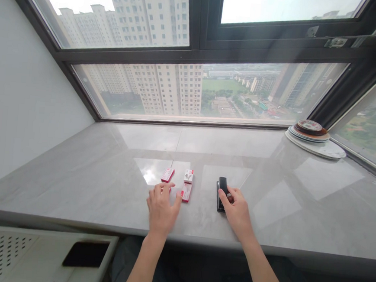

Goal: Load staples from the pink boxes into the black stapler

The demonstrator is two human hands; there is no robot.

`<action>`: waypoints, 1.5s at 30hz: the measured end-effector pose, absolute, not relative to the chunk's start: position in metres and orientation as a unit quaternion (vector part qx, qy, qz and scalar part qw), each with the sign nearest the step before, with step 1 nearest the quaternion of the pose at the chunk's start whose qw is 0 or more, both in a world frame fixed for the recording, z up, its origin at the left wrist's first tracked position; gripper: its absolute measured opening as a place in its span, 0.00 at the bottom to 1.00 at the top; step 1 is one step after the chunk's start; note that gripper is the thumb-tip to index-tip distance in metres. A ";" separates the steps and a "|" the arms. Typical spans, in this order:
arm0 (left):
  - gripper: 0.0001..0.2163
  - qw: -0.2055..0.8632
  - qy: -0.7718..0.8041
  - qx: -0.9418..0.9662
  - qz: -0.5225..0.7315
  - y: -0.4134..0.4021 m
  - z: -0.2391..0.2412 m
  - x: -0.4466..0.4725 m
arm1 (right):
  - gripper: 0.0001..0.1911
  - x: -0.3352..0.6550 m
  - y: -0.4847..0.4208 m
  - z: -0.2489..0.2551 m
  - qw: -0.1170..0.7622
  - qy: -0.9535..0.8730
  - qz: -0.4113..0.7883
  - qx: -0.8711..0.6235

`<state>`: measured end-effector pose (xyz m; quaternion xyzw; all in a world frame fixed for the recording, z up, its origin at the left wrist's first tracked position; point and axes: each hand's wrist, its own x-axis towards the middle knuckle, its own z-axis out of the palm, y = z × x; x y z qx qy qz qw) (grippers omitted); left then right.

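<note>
My left hand [161,208] lies over the grey stone sill [106,182], fingers stretched out and slightly spread, holding nothing. Its fingertips reach towards three small red-and-white boxes: one at the left [167,174], one at the back [188,176] and one lying flat nearest the hand [186,192]. My right hand [237,210] rests on a black stapler [221,193] lying lengthwise on the sill, thumb and fingers curled over its near end.
A stack of plates [312,135] sits at the far right corner by the window. Below the sill's front edge at the left stands a white perforated box [19,253] with a dark phone [86,254] on it. The window frame borders the sill's back.
</note>
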<state>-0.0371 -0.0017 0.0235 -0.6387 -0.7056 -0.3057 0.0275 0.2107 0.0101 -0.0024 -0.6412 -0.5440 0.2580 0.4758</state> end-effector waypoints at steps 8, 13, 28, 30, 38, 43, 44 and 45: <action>0.23 0.010 -0.683 -0.682 -0.262 0.019 0.024 0.006 | 0.29 0.213 0.013 -0.001 0.475 -0.537 0.297 -0.631; 0.20 -0.010 -0.684 -0.686 -0.247 0.010 0.019 0.003 | 0.21 0.226 0.019 0.018 0.431 -0.590 0.282 -0.621; 0.25 -0.155 -0.480 -0.829 -0.239 -0.007 0.029 -0.002 | 0.10 0.166 0.030 0.052 0.365 -0.714 0.200 -0.563; 0.26 -0.161 -0.477 -0.833 -0.231 -0.007 0.028 -0.005 | 0.10 0.159 0.031 0.050 0.402 -0.675 0.199 -0.586; 0.25 -0.186 -0.487 -0.823 -0.226 -0.002 0.027 -0.014 | 0.25 0.223 0.031 0.035 0.631 -0.402 0.388 -0.539; 0.18 -0.221 -0.502 -0.794 -0.263 -0.005 0.034 -0.014 | 0.25 0.290 0.016 0.012 0.519 -0.337 0.442 -0.649; 0.16 -0.228 -0.502 -0.791 -0.266 -0.005 0.035 -0.014 | 0.26 0.297 0.012 0.011 0.498 -0.344 0.446 -0.659; 0.15 -0.233 -0.501 -0.789 -0.268 -0.005 0.035 -0.014 | 0.27 0.299 0.009 0.012 0.478 -0.358 0.454 -0.661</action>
